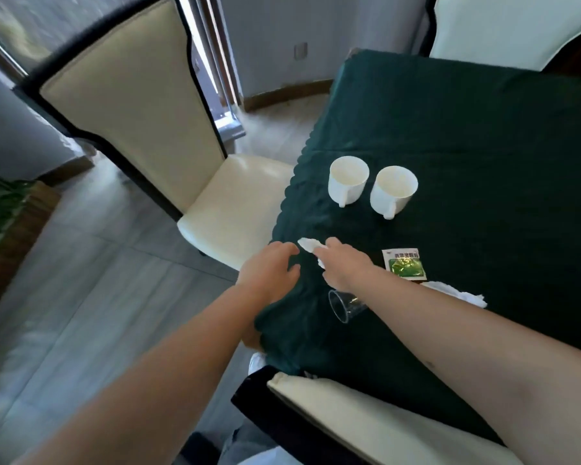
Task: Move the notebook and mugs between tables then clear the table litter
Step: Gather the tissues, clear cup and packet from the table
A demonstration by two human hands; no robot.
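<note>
Two mugs (371,189) stand side by side on the table (483,146) (behind the sachet (405,268) and tipped cup (346,305)).

Single head-worn wide-angle view, high above near-left corner of desk (483,156). Faces forward and steeply down, tilted. Close range: both forearms fill lower frame. Desk takes right half, floor (81,297) and chair (141,105) left. Edges bowed by lens. No second view.

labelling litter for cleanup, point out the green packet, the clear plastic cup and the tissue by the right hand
green packet (405,264), head view, on its printed front
clear plastic cup (344,305), head view, on its side wall, lying tipped over
tissue (307,244), head view, on the white tip beyond the fingers
</note>
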